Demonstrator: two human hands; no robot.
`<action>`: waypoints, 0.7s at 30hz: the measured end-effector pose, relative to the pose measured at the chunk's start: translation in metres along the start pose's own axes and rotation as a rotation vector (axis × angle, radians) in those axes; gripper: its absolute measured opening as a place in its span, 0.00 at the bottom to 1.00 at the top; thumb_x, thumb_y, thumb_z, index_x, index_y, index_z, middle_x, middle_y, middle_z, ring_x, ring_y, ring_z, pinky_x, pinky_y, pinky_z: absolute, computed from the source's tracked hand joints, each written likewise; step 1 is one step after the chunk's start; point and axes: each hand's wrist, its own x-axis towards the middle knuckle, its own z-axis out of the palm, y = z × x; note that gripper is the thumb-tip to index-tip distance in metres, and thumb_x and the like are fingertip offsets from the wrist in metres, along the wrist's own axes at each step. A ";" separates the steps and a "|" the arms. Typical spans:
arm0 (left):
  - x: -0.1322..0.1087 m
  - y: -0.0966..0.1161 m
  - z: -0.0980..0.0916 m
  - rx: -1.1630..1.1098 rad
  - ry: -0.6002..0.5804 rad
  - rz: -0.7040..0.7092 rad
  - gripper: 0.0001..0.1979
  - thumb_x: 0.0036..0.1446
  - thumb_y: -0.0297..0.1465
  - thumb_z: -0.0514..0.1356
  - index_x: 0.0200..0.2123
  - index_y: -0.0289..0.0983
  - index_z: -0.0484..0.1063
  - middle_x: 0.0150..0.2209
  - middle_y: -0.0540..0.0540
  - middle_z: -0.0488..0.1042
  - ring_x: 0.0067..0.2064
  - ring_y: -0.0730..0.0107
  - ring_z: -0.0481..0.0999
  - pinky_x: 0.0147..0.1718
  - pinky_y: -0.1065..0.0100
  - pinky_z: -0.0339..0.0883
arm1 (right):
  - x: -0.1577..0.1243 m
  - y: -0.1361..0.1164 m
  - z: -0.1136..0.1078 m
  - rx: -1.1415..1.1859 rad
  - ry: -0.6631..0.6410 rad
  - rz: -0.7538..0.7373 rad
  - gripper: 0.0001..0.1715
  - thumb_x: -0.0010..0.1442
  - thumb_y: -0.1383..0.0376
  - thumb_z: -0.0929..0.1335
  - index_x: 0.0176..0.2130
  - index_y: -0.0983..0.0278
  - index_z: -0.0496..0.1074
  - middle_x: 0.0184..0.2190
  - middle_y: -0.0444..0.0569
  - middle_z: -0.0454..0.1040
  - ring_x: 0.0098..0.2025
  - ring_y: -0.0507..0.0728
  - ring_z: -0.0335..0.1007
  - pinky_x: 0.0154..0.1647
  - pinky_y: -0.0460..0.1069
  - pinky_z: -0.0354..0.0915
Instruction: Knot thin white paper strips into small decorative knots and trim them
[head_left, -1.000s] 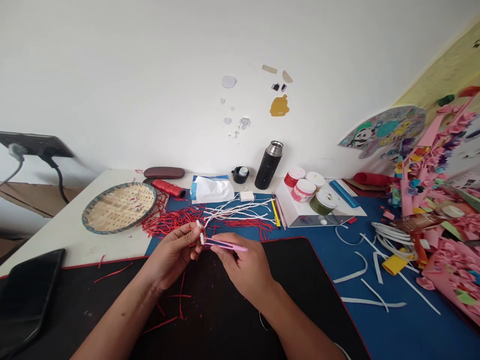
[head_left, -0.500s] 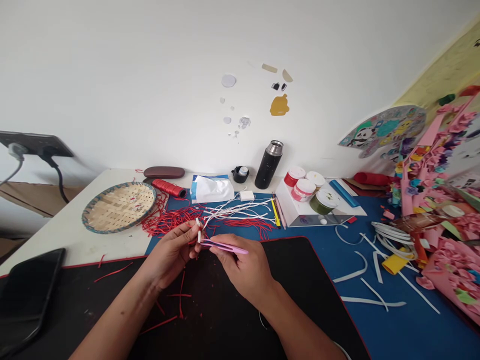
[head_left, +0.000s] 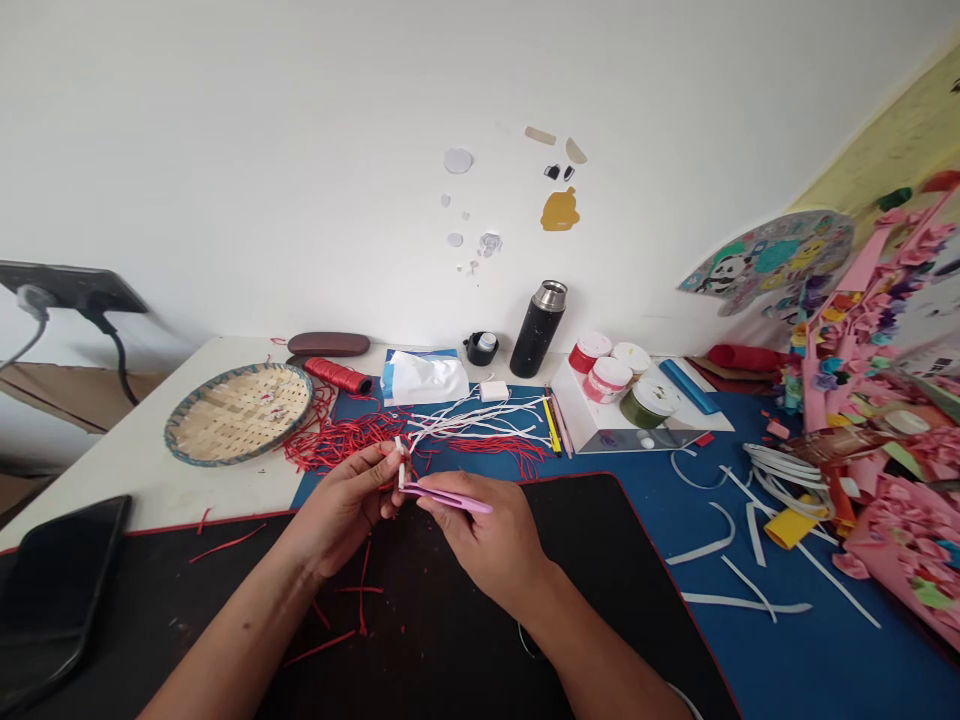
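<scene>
My left hand [head_left: 349, 505] pinches a short white paper strip [head_left: 401, 462] upright between thumb and fingertips, just above the black mat [head_left: 420, 630]. My right hand [head_left: 487, 535] is closed on pink tweezers [head_left: 446, 497], whose tips meet the lower end of the white strip. Both hands hover over the mat's far edge. Behind them lie a heap of red paper strips [head_left: 341, 437] and a bundle of white strips [head_left: 480, 418] on the blue mat [head_left: 750, 640].
A woven basket tray [head_left: 238, 413], red thread spool [head_left: 337, 376], tissue pack [head_left: 424, 378], black flask [head_left: 538, 329] and paint jars [head_left: 611, 378] on a white stand sit behind. Pink paper craftwork [head_left: 892, 400] crowds the right. A dark phone [head_left: 56, 585] lies at left.
The hands have barely shifted; the tweezers sit slightly lower against the white strip than a second ago.
</scene>
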 end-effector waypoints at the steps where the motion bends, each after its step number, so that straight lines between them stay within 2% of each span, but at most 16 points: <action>1: 0.000 0.000 0.000 0.001 -0.002 -0.001 0.20 0.40 0.37 0.84 0.30 0.33 0.82 0.24 0.50 0.76 0.23 0.76 0.72 0.18 0.78 0.67 | 0.000 0.000 0.000 0.001 -0.001 -0.003 0.08 0.72 0.66 0.71 0.49 0.59 0.81 0.40 0.46 0.87 0.38 0.56 0.85 0.41 0.47 0.74; 21: -0.001 -0.001 -0.002 0.039 -0.012 -0.026 0.20 0.42 0.39 0.83 0.32 0.34 0.83 0.25 0.50 0.77 0.24 0.76 0.72 0.20 0.77 0.66 | 0.003 -0.003 -0.001 0.014 -0.022 -0.009 0.08 0.73 0.66 0.71 0.49 0.59 0.82 0.41 0.47 0.87 0.40 0.56 0.85 0.42 0.47 0.74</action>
